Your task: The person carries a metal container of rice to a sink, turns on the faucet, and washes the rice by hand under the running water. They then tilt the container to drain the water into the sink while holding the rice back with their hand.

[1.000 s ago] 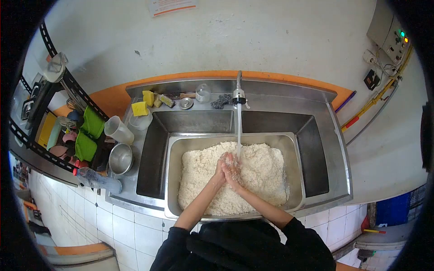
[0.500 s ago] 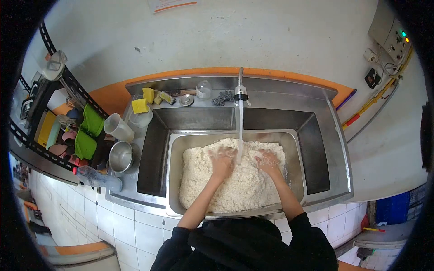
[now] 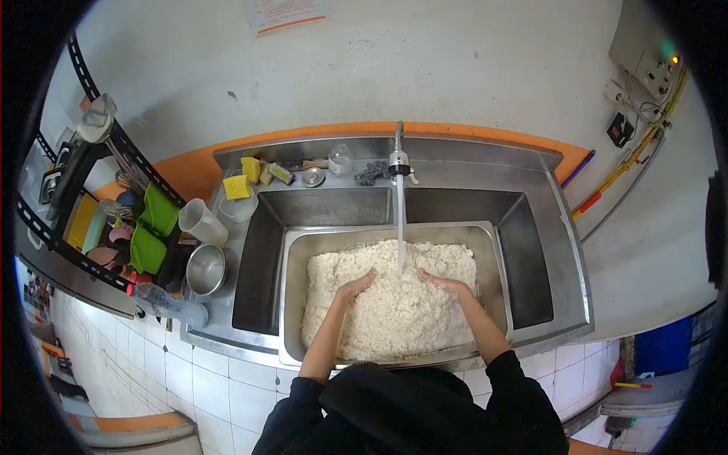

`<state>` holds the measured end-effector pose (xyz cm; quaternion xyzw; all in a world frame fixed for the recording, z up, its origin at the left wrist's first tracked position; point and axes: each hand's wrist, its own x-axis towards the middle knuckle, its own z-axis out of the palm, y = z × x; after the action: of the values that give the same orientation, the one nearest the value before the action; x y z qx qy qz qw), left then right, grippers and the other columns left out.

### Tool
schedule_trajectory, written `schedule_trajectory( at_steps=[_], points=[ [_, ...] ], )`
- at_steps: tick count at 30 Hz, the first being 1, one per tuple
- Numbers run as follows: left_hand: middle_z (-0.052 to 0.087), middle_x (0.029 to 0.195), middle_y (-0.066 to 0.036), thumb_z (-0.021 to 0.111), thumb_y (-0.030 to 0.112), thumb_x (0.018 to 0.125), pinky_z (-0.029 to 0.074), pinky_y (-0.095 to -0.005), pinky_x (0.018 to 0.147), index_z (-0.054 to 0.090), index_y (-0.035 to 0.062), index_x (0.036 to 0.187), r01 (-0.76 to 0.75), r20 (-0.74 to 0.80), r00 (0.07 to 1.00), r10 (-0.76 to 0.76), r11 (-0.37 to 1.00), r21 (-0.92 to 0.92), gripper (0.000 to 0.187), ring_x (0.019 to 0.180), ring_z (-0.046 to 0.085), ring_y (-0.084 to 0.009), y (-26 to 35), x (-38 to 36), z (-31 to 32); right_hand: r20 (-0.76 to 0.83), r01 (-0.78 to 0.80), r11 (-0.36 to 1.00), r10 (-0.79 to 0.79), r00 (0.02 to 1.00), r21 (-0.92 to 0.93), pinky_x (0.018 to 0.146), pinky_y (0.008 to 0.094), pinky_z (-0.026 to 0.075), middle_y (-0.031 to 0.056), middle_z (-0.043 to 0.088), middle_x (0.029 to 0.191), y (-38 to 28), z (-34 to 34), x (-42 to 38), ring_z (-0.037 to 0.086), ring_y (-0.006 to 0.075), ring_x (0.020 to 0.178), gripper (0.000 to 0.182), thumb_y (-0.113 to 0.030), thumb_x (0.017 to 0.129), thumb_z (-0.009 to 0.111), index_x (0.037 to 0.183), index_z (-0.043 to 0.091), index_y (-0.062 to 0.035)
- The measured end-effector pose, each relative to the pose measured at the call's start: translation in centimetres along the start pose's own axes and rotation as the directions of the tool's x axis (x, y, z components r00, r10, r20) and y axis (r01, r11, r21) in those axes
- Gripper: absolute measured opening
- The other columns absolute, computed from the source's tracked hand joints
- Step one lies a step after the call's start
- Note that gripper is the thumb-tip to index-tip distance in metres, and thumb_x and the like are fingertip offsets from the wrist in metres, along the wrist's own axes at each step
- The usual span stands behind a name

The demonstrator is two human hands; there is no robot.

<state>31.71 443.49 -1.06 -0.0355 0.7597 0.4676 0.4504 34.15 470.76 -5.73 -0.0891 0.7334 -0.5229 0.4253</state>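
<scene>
A large steel pan (image 3: 396, 229) holds a heap of white grainy food (image 3: 402, 318) that looks like rice. From the tap (image 3: 400, 159) a stream of water falls into the middle of the heap. My left hand (image 3: 358, 285) is on its left side, palm turned inward, with the fingertips partly sunk in the grains. Facing it from the right, my right hand (image 3: 441, 282) has its fingers stretched inward and partly buried too. The water runs between the two hands. Neither hand is closed round anything that I can make out.
The pan rests over a double steel sink (image 3: 523, 250). At the left stand a steel bowl (image 3: 205, 269), a plastic jug (image 3: 202, 221) and a plastic bottle (image 3: 167, 305). Behind lie yellow sponges (image 3: 237, 186), a glass jar (image 3: 340, 160) and a scouring pad (image 3: 371, 174).
My hands have gone from lying spread on the heap, with blurred fingers, to facing each other with palms inward. They sit slightly nearer to me. The water keeps running.
</scene>
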Motion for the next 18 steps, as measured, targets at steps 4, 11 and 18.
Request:
schedule_trajectory(
  at_steps=[4, 11, 18],
  points=[
    [0.004, 0.133, -0.013, 0.03, 0.075, 0.06, 0.011, -0.0596, 0.088, 0.01, 0.0248, 0.128, 0.051, 0.109, 0.993, -0.054, 0.998, 0.03, 0.087, 0.122, 0.002, -0.0336, 1.7, -0.5, 0.9, -0.177, 0.107, 0.946, -0.054, 0.983, 0.306, 0.098, 0.0327, 0.01, 0.0037, 0.013, 0.133, -2.2, 2.8, 0.6, 0.011, 0.0187, 0.122, 0.071, -0.057, 0.077, 0.03, 0.128, 0.012, -0.0116],
    [0.023, 0.129, -0.011, 0.034, 0.067, 0.068, 0.026, -0.0415, 0.091, 0.02, 0.0173, 0.127, -0.02, 0.107, 0.993, 0.041, 0.982, -0.19, 0.079, 0.118, 0.023, -0.0266, 0.0, 1.8, 1.4, -0.282, 0.072, 0.743, 0.161, 0.946, 0.666, 0.096, 0.0286, 0.018, 0.0048, 0.025, 0.129, -4.1, 4.9, 0.1, 0.022, 0.0163, 0.119, 0.061, -0.046, 0.075, 0.046, 0.122, 0.033, -0.0091],
    [0.032, 0.124, -0.009, 0.029, 0.056, 0.076, 0.029, -0.0344, 0.091, 0.026, 0.0114, 0.125, -0.004, 0.13, 0.98, 0.154, 0.659, -0.752, 0.066, 0.111, 0.032, -0.0239, 2.0, -0.3, 3.6, -0.381, 0.245, 0.842, -0.052, 0.923, 0.48, 0.094, 0.0315, 0.02, 0.0084, 0.03, 0.125, -4.4, 7.2, 3.8, 0.027, 0.02, 0.115, 0.062, -0.045, 0.075, 0.046, 0.122, 0.031, -0.0065]
  ],
)
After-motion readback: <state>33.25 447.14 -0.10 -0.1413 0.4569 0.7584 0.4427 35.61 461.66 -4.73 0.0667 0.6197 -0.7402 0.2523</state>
